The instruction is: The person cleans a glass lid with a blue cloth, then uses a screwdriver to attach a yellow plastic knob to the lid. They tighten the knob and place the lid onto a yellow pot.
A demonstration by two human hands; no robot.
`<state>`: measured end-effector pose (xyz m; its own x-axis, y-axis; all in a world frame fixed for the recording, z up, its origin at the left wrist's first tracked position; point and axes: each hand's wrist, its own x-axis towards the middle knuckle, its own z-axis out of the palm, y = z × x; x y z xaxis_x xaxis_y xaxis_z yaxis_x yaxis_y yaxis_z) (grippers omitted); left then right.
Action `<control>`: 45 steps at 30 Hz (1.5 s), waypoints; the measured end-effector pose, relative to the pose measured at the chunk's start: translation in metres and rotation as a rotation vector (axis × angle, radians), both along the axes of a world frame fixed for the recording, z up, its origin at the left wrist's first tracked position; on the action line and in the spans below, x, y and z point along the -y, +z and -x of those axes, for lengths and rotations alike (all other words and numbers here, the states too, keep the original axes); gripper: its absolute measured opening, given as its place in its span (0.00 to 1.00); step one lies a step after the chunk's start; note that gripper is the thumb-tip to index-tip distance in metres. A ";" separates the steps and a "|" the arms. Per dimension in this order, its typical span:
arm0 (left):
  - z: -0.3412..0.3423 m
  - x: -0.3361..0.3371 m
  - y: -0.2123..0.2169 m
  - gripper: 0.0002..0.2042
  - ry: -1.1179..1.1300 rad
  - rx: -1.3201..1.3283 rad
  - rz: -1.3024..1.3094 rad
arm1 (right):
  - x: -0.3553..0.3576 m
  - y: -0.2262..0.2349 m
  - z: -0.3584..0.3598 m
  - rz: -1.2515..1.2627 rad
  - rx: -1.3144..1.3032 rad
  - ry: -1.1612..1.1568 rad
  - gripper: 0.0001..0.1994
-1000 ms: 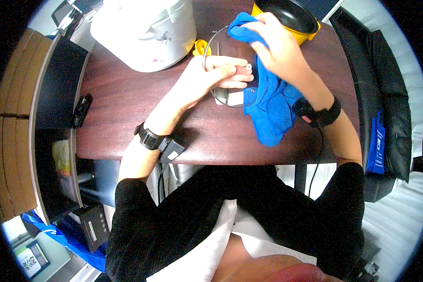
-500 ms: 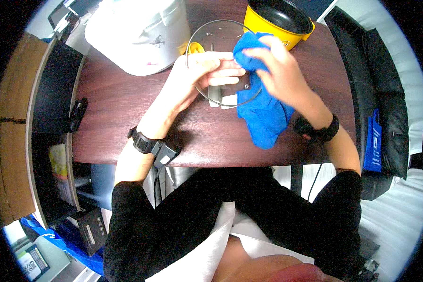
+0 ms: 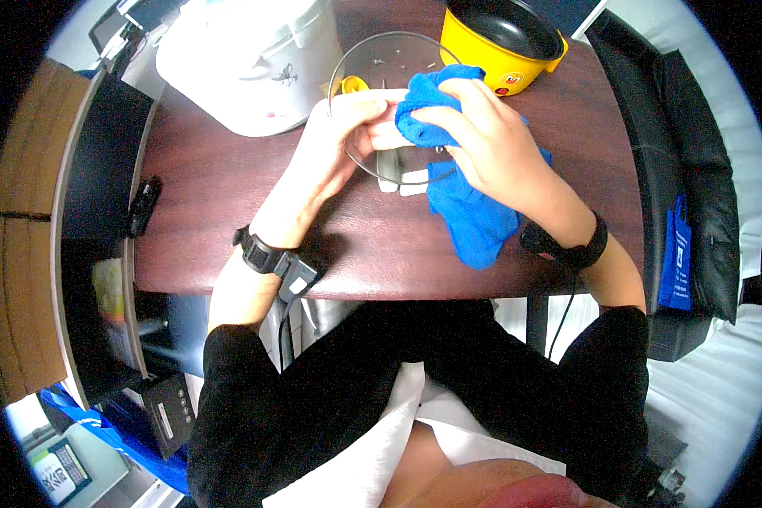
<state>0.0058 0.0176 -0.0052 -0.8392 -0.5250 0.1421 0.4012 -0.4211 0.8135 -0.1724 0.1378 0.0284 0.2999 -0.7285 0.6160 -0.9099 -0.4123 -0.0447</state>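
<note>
Bright, even indoor light, soft shadows on the table, strong fisheye bending and black corners.

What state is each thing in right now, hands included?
Glass lid: off the pot, held up over the table.
Left hand: gripping the lid's rim.
Right hand: pressing the blue cloth on the lid.
Blue cloth: bunched, tail hanging to the table.
Yellow pot: uncovered, upright.
White cooker: lid shut.

Cloth: bright blue, plain. Lid: clear glass, thin dark rim. Pot: yellow outside, black inside. Cooker: white, small grey motif. Table: dark reddish-brown woodgrain. Wrist bands: black. Sleeves: black. Bag: blue.
</note>
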 end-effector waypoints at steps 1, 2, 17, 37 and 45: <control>0.000 0.000 0.000 0.18 0.000 -0.002 0.001 | 0.001 0.004 0.003 -0.021 -0.005 -0.005 0.16; 0.000 0.001 -0.002 0.18 -0.001 -0.004 0.001 | 0.005 0.006 0.008 -0.043 -0.010 -0.010 0.16; 0.005 0.003 0.002 0.18 -0.003 0.003 -0.012 | 0.013 -0.007 0.036 -0.010 0.068 -0.037 0.20; 0.001 0.017 0.004 0.20 -0.026 -0.147 -0.120 | -0.141 0.069 0.203 -0.211 -0.201 -0.632 0.18; -0.004 0.018 0.006 0.24 -0.044 -0.107 -0.058 | -0.061 0.019 0.128 -0.722 -0.140 -0.162 0.15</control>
